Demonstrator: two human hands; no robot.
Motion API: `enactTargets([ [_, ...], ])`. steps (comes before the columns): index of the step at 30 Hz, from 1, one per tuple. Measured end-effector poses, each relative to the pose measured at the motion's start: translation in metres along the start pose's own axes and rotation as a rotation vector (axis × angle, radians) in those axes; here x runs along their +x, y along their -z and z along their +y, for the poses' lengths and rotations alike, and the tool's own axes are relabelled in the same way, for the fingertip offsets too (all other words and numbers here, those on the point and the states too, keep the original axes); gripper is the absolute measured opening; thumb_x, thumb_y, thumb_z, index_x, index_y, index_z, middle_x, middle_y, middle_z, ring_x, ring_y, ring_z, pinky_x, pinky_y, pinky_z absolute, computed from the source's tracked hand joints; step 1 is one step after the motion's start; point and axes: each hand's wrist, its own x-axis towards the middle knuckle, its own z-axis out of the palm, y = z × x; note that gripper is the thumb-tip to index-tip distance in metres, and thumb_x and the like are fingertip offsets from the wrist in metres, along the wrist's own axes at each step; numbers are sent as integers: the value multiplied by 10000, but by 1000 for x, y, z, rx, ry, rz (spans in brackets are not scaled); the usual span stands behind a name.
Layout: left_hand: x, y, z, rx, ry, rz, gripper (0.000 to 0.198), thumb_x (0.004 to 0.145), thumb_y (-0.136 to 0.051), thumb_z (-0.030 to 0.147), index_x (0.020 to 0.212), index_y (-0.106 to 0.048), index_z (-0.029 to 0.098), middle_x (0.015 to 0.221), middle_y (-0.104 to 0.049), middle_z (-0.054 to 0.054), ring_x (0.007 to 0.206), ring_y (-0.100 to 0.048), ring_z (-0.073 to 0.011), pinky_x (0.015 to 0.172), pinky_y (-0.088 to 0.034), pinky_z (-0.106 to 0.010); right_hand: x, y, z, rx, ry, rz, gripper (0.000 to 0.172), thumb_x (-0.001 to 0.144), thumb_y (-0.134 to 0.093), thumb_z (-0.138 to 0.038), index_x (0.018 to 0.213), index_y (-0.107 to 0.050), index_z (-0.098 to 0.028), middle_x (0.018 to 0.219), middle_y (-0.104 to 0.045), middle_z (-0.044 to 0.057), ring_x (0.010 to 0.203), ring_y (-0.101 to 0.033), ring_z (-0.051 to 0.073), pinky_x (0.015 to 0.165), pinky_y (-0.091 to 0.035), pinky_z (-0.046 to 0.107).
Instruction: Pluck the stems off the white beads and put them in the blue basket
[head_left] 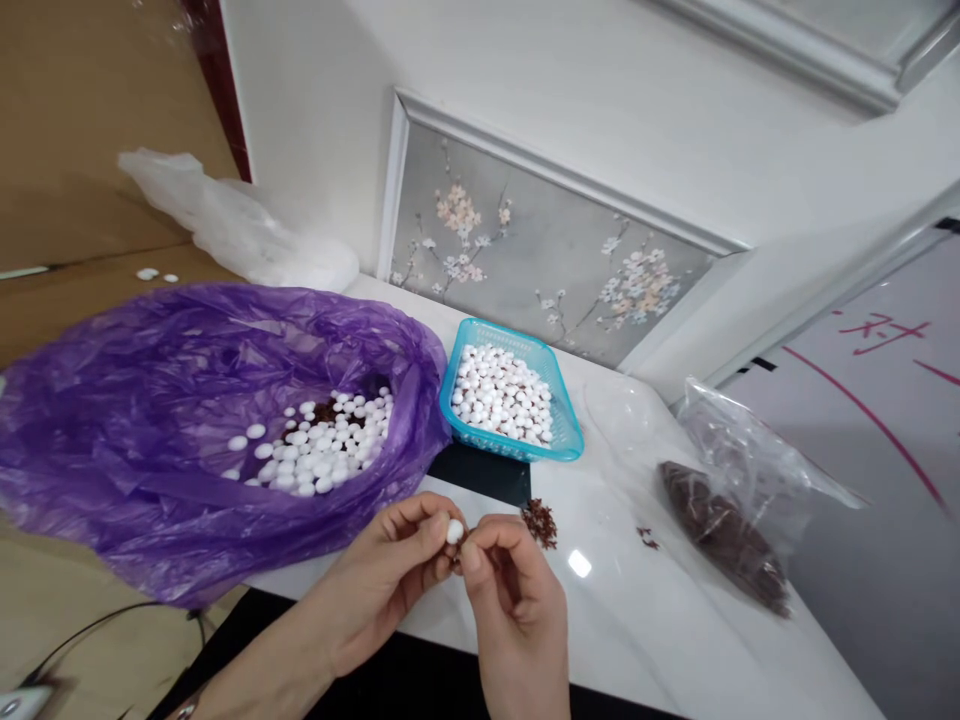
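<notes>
My left hand [390,580] pinches a small white round seed [454,531] between thumb and fingers, just above the white table's front edge. My right hand [517,600] is closed in a pinch right beside it, fingertips touching the seed's lower side; what they grip is too small to make out. A small heap of reddish-brown husk bits [540,522] lies on the table just beyond my right hand. A purple plastic bag [150,400] at the left holds several white seeds [315,450] mixed with brown husks. A blue plastic basket [566,440] behind my hands is filled with white seeds.
A clear plastic bag [750,470] with brown material lies at the right. A white plastic bag [240,230] sits at the back left by cardboard. A flower-patterned panel [540,250] stands against the wall. A dark flat object [480,472] lies under the basket's front.
</notes>
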Motion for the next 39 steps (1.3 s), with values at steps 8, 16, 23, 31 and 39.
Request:
enactTargets([
  [8, -1, 6, -4, 117, -62, 34, 121, 737, -743, 264, 728, -683, 159, 722, -597, 9, 670, -508, -85, 665, -438, -194, -2, 0, 0, -27, -34, -2, 111, 903, -533, -300, 824, -544, -222, 813, -535, -21, 762, -549, 120, 703, -460, 225],
  [16, -2, 4, -3, 160, -81, 64, 119, 694, -775, 271, 740, -709, 183, 714, -609, 19, 663, -514, -84, 669, -436, -201, -1, -1, 1, -18, -71, -9, 147, 897, -536, -335, 812, -524, -214, 783, -520, -22, 739, -528, 127, 685, -451, 236],
  [23, 1, 3, -4, 226, -134, 83, 121, 674, -788, 274, 703, -714, 182, 723, -641, 0, 715, -557, -119, 679, -453, -214, 1, -2, 3, 27, -120, 27, 157, 868, -571, -353, 841, -476, -231, 754, -474, -38, 706, -504, 127, 654, -463, 240],
  [31, 0, -1, -5, 70, 18, 34, 130, 781, -699, 298, 760, -710, 170, 695, -597, 14, 612, -524, -59, 596, -454, -154, 9, 18, 5, 210, -153, 74, 258, 851, -587, -386, 1061, -505, -261, 851, -521, -22, 682, -528, 119, 678, -465, 281],
  [39, 0, 1, -4, 93, 37, 95, 195, 677, -794, 216, 862, -744, 177, 809, -631, -5, 714, -567, -76, 713, -476, -160, 10, 87, 19, -412, -138, 416, 298, 819, -582, -459, 966, -605, -201, 778, -597, 5, 702, -540, 155, 692, -445, 282],
])
